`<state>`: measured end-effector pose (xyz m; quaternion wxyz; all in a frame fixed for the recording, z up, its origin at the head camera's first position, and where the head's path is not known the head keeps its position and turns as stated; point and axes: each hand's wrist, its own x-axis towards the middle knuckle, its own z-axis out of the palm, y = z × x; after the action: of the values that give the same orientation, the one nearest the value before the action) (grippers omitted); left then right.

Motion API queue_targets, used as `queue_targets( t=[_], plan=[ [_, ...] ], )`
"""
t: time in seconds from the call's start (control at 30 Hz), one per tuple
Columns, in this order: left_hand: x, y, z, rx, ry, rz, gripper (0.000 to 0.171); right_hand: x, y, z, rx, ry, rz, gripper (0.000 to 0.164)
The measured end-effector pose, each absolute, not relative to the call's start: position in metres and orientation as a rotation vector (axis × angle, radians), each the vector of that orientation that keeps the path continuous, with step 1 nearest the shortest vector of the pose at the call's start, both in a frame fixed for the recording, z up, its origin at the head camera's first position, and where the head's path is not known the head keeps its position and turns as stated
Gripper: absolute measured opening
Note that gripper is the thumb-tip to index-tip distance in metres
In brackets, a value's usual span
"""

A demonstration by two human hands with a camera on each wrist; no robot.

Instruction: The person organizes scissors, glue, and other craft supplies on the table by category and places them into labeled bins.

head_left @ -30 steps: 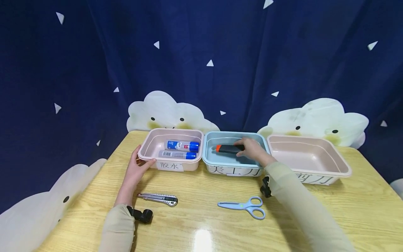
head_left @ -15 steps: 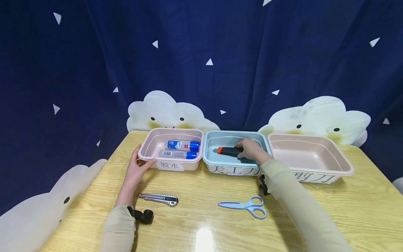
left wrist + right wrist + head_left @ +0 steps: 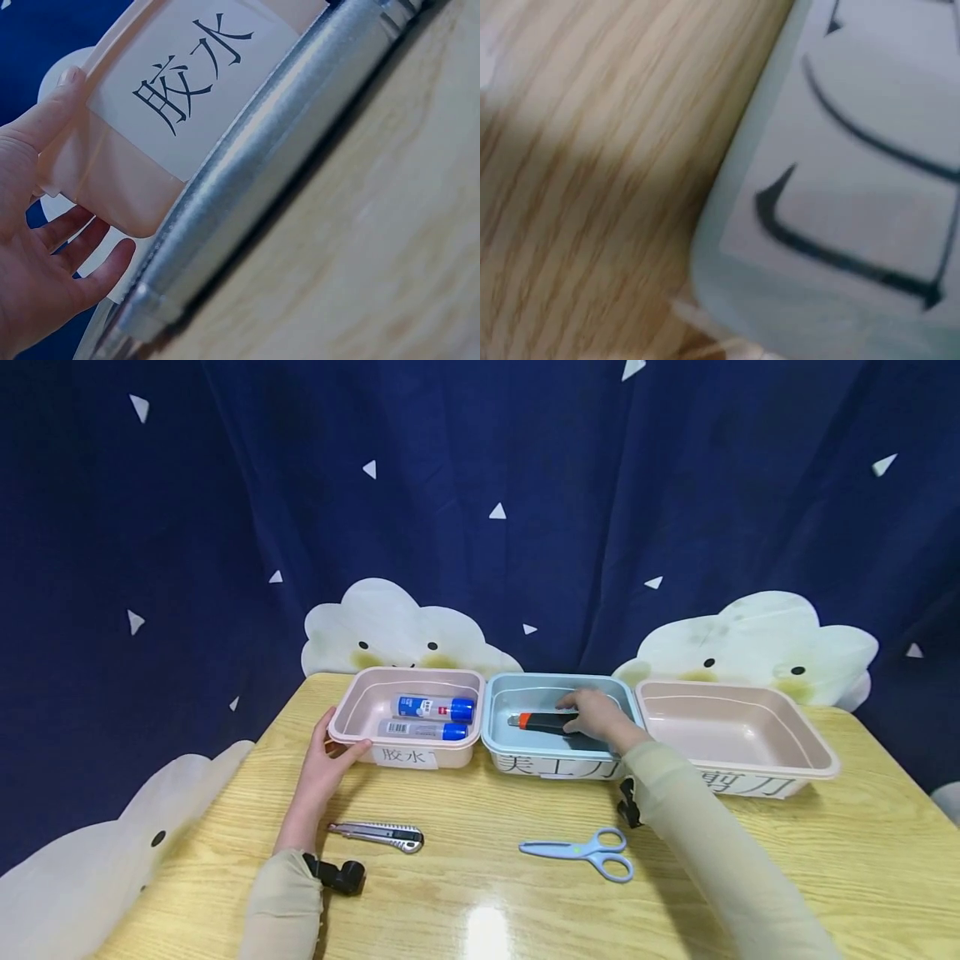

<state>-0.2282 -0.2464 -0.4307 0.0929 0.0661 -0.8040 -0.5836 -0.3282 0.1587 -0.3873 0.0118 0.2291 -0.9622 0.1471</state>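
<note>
My left hand (image 3: 321, 772) touches the front left corner of the left pink box (image 3: 412, 672), thumb on the front, fingers spread around the side. In the left wrist view, its loosely bent fingers lie by the box's lower corner. My right hand (image 3: 602, 720) reaches into the blue box (image 3: 491, 739), at the rear end of a black-and-orange utility knife (image 3: 543, 722). A gap shows between its forefinger and the knife; part of the handle is hidden. A silver utility knife (image 3: 378, 835) lies on the table, large in the left wrist view.
Two blue-capped glue tubes (image 3: 435, 707) lie in the left pink box. Blue scissors (image 3: 577, 850) rest on the wooden table (image 3: 420, 910). At right stands another pink box (image 3: 712, 735). All three boxes carry character labels. A dark blue curtain (image 3: 450, 527) hangs behind.
The black-and-orange knife has come down slightly inside the blue box, and the right forefinger now stands further off it. My left hand has stayed at the box corner.
</note>
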Motion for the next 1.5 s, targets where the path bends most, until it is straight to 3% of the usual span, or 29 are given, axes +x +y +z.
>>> queue_targets(
  t=[0.4,0.77,1.5],
  plan=[
    [-0.228,-0.245,-0.427,0.202,-2.381,-1.724,0.085,-0.289,0.118,-0.35,0.917,-2.741,0.67,0.028],
    [-0.224,-0.242,-0.422,0.185,-2.38,-1.745,0.084,-0.24,0.069,-0.347,1.155,-2.617,0.715,0.02],
    [-0.227,-0.245,-0.426,0.175,-2.379,-1.75,0.085,-0.207,0.001,-0.385,1.397,-2.917,0.734,0.047]
  ],
)
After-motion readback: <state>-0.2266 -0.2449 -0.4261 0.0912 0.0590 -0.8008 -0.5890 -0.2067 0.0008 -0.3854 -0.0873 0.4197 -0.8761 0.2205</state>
